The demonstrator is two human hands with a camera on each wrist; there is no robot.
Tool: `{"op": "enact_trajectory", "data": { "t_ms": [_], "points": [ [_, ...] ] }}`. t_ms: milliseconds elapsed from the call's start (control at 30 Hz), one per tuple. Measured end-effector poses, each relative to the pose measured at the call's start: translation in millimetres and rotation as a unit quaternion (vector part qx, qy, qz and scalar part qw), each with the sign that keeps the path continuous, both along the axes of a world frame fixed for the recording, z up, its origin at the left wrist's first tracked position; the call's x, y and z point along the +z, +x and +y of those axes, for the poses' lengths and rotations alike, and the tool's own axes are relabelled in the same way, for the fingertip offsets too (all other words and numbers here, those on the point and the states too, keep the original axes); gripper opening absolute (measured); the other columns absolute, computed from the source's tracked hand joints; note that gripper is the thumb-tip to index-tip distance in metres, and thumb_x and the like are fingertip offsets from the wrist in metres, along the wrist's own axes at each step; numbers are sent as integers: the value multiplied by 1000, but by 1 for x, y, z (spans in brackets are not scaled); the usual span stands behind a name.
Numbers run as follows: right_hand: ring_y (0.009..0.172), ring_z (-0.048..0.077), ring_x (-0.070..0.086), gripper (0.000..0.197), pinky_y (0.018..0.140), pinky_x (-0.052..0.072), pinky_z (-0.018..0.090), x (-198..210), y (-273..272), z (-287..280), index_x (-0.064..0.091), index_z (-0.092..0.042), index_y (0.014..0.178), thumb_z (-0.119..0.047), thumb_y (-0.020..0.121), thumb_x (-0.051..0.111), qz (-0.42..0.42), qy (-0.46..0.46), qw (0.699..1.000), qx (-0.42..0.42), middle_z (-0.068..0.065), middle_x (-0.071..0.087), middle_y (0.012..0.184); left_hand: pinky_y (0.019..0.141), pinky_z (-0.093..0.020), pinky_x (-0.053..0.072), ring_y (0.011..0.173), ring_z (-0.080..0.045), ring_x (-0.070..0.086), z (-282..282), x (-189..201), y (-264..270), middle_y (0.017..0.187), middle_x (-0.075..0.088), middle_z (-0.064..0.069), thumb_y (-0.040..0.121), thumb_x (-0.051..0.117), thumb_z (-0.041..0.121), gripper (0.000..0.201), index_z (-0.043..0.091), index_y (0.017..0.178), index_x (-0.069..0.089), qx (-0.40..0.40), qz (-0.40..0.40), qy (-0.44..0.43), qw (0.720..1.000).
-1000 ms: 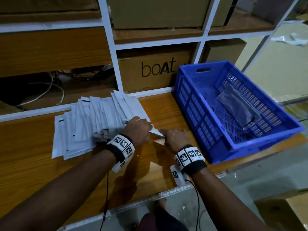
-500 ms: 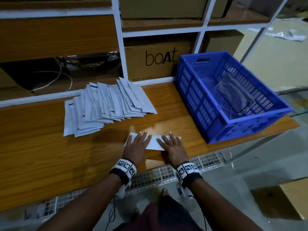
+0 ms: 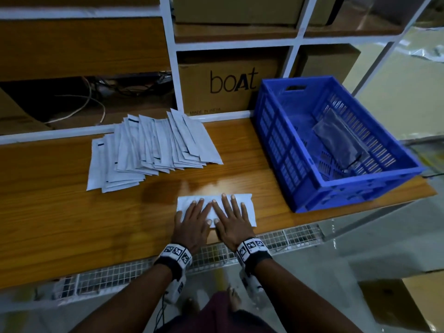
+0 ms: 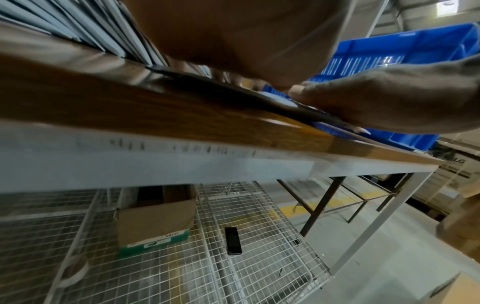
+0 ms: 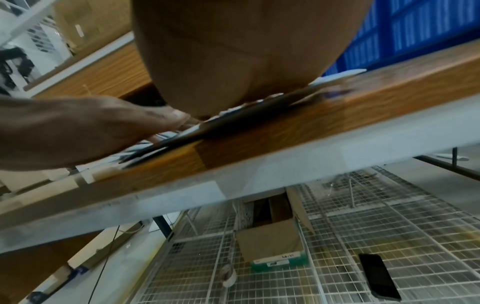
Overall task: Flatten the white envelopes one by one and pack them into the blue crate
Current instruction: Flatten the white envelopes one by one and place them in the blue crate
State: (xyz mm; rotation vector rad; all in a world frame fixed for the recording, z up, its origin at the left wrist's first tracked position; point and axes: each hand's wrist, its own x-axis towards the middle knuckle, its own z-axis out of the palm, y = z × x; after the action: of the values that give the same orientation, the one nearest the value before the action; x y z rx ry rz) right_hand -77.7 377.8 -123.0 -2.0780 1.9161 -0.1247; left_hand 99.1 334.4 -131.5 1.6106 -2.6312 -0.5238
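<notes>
— Both palms have slid inward since half a second ago; the left hand (image 3: 192, 223) and right hand (image 3: 230, 219) now lie side by side, fingers spread flat on the white envelope (image 3: 248, 207) near the table (image 3: 72, 224) edge.

— Risk?

— Uneven pressure could skid it over the edge, short of the blue crate (image 3: 276, 131).

An envelope (image 3: 242, 205) lies at lower centre under both hands, a stack (image 3: 149, 150) upper left, the crate (image 3: 336, 193) right.
</notes>
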Motion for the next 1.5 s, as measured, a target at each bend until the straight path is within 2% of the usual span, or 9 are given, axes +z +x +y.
{"op": "enact_trajectory", "data": {
  "t_ms": [167, 400, 567, 933, 1033, 1133, 1267, 1400, 1500],
  "points": [
    [149, 22, -28, 58, 122, -6, 53, -8, 5, -3, -15, -37, 157, -48, 108, 13, -12, -4, 1000, -19, -3, -26, 164, 122, -58, 4, 158, -25, 7, -7, -9, -4, 171, 6, 1, 104, 22, 50, 63, 31, 164, 12, 1, -38, -40, 998],
    [151, 28, -25, 59, 122, -5, 56, -12, 3, -8, -8, -38, 159, -48, 106, 17, 17, -20, 999, -35, -1, -21, 166, 124, -56, 0, 157, -19, -11, -8, -26, -6, 170, -13, 8, 105, 20, 53, 65, 34, 163, -3, 16, -40, -31, 999],
    [152, 27, -22, 59, 123, 0, 56, -19, 3, -11, -6, -37, 159, -48, 106, 17, 20, -5, 999, -40, -2, -18, 167, 124, -56, 3, 158, -20, -5, -9, -28, -7, 171, -6, 6, 104, 17, 52, 64, 34, 164, 3, 22, -40, -28, 999],
    [153, 29, -14, 61, 122, -6, 53, -20, 0, -18, 2, -35, 160, -50, 102, 15, 13, 23, 999, -35, 1, -9, 168, 124, -58, -2, 157, -19, -12, -13, -7, -12, 171, -12, 7, 105, 25, 51, 66, 37, 163, -4, 22, -53, 22, 998],
    [150, 27, -25, 61, 121, -11, 53, -19, -1, -21, -9, -39, 158, -56, 102, 9, 7, 53, 998, -34, -3, -21, 165, 122, -55, -11, 158, -22, -8, -23, 2, -15, 172, -2, 3, 99, 10, 55, 69, 32, 163, 7, 13, -46, 19, 999],
    [145, 23, -34, 62, 121, -14, 51, -15, -1, -24, -15, -40, 156, -57, 104, 13, 7, 82, 996, -31, -6, -29, 162, 123, -56, -11, 157, -21, -14, -23, -7, -14, 171, -9, 6, 96, -2, 58, 70, 36, 162, -1, 8, -36, 3, 999],
    [143, 20, -34, 65, 121, -10, 54, -2, -7, -27, -15, -40, 156, -59, 104, 18, 8, 110, 994, -11, -5, -27, 163, 124, -58, -5, 158, -21, -7, -24, -18, -14, 171, -4, 7, 99, 5, 60, 67, 38, 162, 2, 14, -28, 9, 999],
    [149, 27, -29, 63, 120, -15, 54, 6, -7, -26, -7, -40, 158, -62, 103, 14, 38, 31, 999, -6, -4, -22, 165, 123, -58, -7, 158, -21, -9, -26, -17, -14, 171, -6, 8, 98, 4, 61, 69, 38, 162, 2, 10, -34, 10, 999],
    [150, 25, -27, 63, 121, -10, 55, -4, -10, -27, -12, -42, 157, -63, 103, 13, 27, 40, 999, -6, -6, -22, 165, 123, -57, -10, 157, -20, -13, -25, -17, -14, 171, -8, 8, 103, 15, 60, 65, 38, 162, -2, 15, -38, 19, 999]
  ]
}}
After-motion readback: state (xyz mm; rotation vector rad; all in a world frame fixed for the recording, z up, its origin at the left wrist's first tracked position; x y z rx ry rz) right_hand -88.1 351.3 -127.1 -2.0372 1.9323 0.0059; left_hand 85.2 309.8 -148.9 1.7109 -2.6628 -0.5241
